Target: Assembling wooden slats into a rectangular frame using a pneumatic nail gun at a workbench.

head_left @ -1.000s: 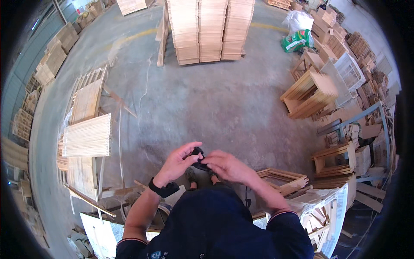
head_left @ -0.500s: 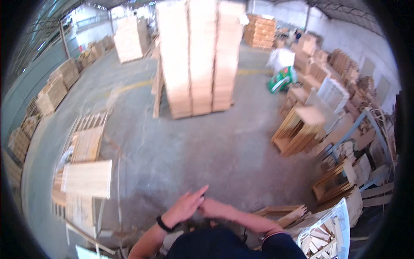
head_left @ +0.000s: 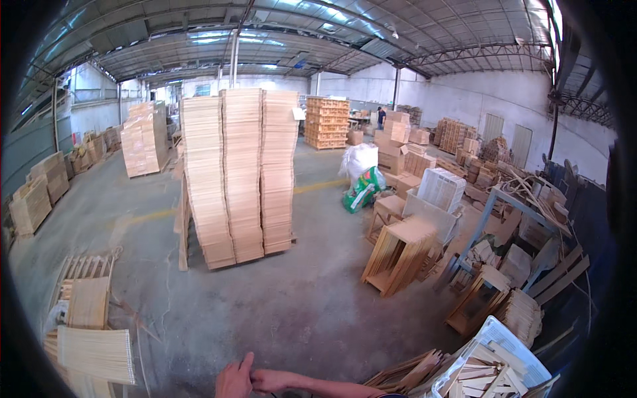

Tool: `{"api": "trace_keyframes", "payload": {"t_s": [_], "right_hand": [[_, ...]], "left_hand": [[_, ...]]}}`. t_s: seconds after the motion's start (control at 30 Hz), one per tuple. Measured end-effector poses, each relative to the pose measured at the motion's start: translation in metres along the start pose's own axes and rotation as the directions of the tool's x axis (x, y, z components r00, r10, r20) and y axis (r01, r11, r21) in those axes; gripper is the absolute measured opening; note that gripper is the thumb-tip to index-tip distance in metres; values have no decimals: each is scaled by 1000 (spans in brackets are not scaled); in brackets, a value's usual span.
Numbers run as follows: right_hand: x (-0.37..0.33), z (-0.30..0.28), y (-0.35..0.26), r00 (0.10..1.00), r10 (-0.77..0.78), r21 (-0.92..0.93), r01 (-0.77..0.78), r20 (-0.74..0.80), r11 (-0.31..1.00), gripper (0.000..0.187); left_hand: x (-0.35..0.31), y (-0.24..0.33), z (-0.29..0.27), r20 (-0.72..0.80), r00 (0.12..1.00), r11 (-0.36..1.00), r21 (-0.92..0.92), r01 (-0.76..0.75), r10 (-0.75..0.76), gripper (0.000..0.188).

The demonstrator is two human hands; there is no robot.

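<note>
At the lower edge, my left hand [head_left: 233, 381] is raised with one digit stretched upward; its other fingers are mostly hidden. Right beside it, my right hand [head_left: 267, 380] meets its inner side, and the two overlap or touch. The right hand's fingers are curled in, and whatever they may hold cannot be made out. My right forearm comes in from the right. Both hands are above the concrete floor, well short of the tall stack of pale wooden boards [head_left: 242, 179] ahead.
To the left lie slatted wooden panels [head_left: 96, 351]. On the right stand wooden frames [head_left: 401, 255], a green bag [head_left: 363, 190], a blue-grey metal frame [head_left: 488, 212] and a light-blue crate [head_left: 494, 331] of wood offcuts. Farther off, a person [head_left: 381, 117] is near cartons.
My view has tilted up and turned right, bringing the roof into sight. Stacks and hands now sit lower and farther left in the picture. The hands stay together.
</note>
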State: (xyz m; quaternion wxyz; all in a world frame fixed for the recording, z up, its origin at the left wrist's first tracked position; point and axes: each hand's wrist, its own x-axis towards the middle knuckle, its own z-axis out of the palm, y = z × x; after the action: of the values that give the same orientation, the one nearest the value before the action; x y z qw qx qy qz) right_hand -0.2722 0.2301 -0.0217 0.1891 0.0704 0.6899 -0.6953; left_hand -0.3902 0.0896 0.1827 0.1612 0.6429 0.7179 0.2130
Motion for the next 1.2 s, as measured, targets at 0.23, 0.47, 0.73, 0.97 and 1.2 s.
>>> {"api": "trace_keyframes", "payload": {"t_s": [0.23,0.47,0.73,0.97,1.2], "right_hand": [[-25,50,-76,906,-355,-551,178,-232,815,35],[-15,42,-83,676,-609,-521,372,-415,769,29],[-24,31,-103,710,-593,-140,589,-380,796,20],[-23,42,-132,729,-403,498,677,-552,542,17],[5,38,-117,619,-383,518,784,-685,342,32]], "left_hand": [[2,-39,19,-225,955,924,-287,-252,191,41],[-17,-54,27,-301,947,767,-632,-107,-116,28],[-18,-71,46,-246,936,483,-870,-99,-250,32],[-14,-59,17,-126,962,454,-891,-2,-242,31],[-10,-74,19,-54,982,467,-884,39,-184,21]]}}
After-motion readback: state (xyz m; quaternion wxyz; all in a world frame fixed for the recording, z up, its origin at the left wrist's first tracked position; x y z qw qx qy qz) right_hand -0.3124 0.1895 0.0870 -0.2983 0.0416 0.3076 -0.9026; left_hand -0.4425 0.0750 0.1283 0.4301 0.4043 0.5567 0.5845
